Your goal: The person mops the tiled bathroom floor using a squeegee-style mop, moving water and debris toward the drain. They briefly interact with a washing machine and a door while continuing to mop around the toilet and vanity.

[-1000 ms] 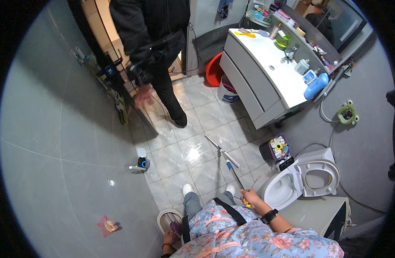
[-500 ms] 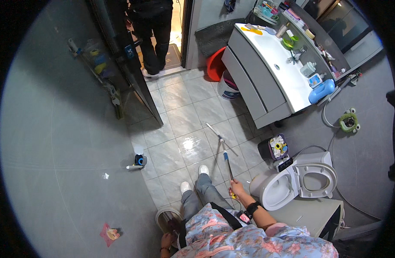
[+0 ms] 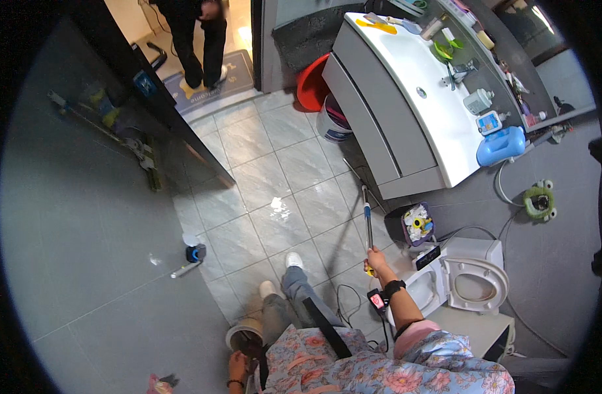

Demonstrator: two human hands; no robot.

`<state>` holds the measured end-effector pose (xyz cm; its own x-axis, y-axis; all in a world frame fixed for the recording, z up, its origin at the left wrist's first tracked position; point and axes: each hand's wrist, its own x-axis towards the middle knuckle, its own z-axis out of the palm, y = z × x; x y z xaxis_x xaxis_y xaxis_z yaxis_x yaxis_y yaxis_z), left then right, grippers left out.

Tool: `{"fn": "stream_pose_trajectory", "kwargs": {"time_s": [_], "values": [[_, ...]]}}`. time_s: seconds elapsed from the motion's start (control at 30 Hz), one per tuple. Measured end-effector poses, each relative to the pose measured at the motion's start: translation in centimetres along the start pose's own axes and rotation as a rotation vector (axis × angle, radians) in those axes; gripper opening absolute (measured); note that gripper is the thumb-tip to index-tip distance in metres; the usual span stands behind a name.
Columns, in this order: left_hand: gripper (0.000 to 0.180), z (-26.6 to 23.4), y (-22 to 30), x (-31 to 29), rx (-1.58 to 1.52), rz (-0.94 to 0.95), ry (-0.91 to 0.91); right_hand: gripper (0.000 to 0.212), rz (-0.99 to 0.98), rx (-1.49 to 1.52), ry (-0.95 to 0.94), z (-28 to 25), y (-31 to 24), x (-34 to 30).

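My right hand [image 3: 376,262] is closed round the pole of a floor squeegee [image 3: 370,226], which has a blue collar. Its long thin blade lies on the tiles along the foot of the grey vanity cabinet [image 3: 379,125], near the waste bin [image 3: 415,226]. Low on the left, my left hand [image 3: 237,363] is by the rim of a light bucket [image 3: 234,336] that stands beside my leg. The fingers look curled, but what they grip cannot be made out. Something dark reddish is inside the bucket.
The toilet [image 3: 475,289] stands at right with its lid raised. A red basin [image 3: 311,85] and a white bucket [image 3: 333,121] sit beside the vanity. The dark door [image 3: 183,131] stands ajar at left; a person [image 3: 196,39] is on the doormat. A cable [image 3: 343,305] trails near my feet.
The squeegee has moved right, its blade now beside the vanity and bin. My right arm has swung that way too. The person in the doorway has shifted, and my view has turned slightly.
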<state>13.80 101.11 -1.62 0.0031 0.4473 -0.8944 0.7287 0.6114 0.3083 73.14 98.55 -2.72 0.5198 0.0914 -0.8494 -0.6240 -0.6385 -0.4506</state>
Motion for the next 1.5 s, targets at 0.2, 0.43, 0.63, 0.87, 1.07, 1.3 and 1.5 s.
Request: {"fn": "stream_pose_trajectory", "kwargs": {"time_s": [0.2, 0.43, 0.63, 0.87, 1.07, 1.3, 1.5], "values": [[0.034, -1.2, 9.1, 2.0, 0.091, 0.191, 0.057, 0.053, 0.081, 0.058, 0.051, 0.6, -1.7, 1.4], [0.038, -2.4, 9.6, 6.4, 0.125, 0.122, 0.014, 0.055, 0.129, 0.150, 0.080, 3.5, 0.0, 1.6], [0.040, -5.4, 8.2, 8.2, 0.006, -0.023, -0.045, 0.046, 0.095, 0.184, 0.144, 7.3, 1.0, 4.7], [0.044, -7.3, 6.0, 9.1, 0.005, -0.148, -0.112, 0.017, 0.208, 0.205, 0.187, 9.4, -1.0, 9.5], [0.040, -7.5, 4.7, 8.7, 0.050, -0.182, -0.119, 0.014, -0.013, 0.021, 0.223, 10.6, 0.1, 10.3], [0.041, -6.5, 1.4, 9.4, -0.097, -0.206, -0.160, 0.019, -0.052, 0.093, 0.306, 10.0, 1.0, 8.3], [0.043, -4.2, 0.3, 9.3, -0.103, -0.279, -0.135, 0.020, -0.052, -0.048, 0.182, 6.8, 0.3, 7.1]]}}
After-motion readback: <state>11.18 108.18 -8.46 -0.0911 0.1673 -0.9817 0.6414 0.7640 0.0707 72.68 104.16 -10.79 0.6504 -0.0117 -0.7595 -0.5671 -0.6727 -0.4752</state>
